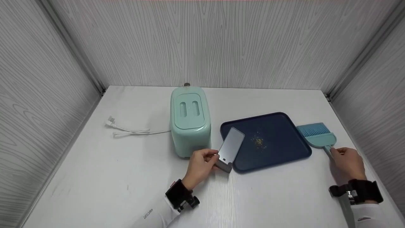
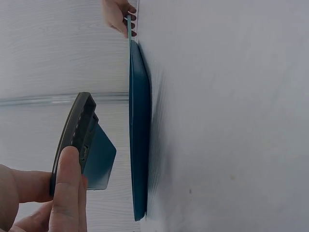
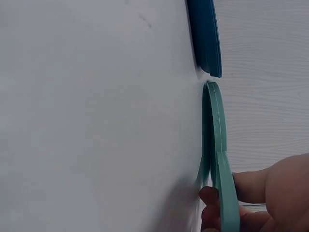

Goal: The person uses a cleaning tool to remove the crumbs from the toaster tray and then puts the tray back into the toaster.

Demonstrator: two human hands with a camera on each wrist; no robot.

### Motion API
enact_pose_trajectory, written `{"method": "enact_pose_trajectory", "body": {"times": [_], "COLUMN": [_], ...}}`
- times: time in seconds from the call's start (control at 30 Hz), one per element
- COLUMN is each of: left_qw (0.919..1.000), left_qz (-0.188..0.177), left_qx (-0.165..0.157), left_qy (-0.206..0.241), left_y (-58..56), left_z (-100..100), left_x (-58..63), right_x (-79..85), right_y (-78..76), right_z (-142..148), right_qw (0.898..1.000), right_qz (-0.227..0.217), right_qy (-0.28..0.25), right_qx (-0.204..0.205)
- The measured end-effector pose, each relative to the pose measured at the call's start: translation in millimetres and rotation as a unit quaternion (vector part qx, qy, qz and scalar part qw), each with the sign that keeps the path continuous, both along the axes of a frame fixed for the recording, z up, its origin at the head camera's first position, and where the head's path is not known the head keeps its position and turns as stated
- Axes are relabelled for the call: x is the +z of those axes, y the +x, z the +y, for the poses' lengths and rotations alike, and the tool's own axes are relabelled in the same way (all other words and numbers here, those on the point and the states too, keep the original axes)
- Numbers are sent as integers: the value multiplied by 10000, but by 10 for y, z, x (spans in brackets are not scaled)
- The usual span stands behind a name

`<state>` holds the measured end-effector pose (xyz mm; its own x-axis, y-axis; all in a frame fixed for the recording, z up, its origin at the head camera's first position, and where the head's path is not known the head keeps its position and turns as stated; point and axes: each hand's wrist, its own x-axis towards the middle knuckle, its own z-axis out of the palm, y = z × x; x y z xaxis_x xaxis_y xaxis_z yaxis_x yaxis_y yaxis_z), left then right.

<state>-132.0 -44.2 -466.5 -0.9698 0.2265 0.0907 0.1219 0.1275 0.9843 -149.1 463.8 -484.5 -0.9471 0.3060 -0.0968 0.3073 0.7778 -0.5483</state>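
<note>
My left hand (image 1: 200, 166) grips the dark grey end of a shiny flat metal crumb tray (image 1: 232, 144). The left wrist view shows this crumb tray (image 2: 100, 157) held above the table, its plate over the left edge of a dark blue serving tray (image 1: 278, 158). Yellowish crumbs (image 1: 258, 141) lie on the serving tray. At the right, my right hand (image 1: 349, 161) pinches the handle of a mint hand brush (image 1: 319, 137) with blue bristles. In the right wrist view, another mint layer lies against the brush (image 3: 219, 125); its kind is unclear.
A mint-green toaster (image 1: 191, 136) with a lid on top stands left of the serving tray, close to my left hand. Its white cord and plug (image 1: 134, 131) lie on the table to the left. Grey wood-grain panels (image 1: 215, 44) enclose the back and sides.
</note>
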Motion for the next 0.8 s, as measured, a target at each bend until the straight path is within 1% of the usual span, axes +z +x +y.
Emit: {"method": "enact_pose_trajectory", "body": {"times": [0.1,0.17,0.33,0.4,0.6,0.7,0.8], "left_qw": [9999,9998,9995,9995,9997,9996,9994], "left_qz": [24,61,121,171,99,-8,-81], "left_qx": [117,177,272,259,160,137,94], "left_qy": [-72,-12,-75,-97,144,253,323], "left_y": [-64,-58,-49,-45,-45,-50,-46], "left_z": [10,10,4,2,-5,-5,-6], "left_x": [-154,-160,-169,-170,-173,-176,-162], "right_x": [4,5,16,31,105,144,165], "right_y": [2,8,36,50,67,62,53], "right_z": [-4,-9,-44,-72,-235,-361,-513], "right_qw": [10000,10000,9999,9998,9981,9965,9934], "right_qz": [-16,-38,42,146,492,750,969], "right_qy": [32,32,-29,-77,-208,-283,-608], "right_qx": [-23,-41,-103,-151,-299,-222,-77]}}
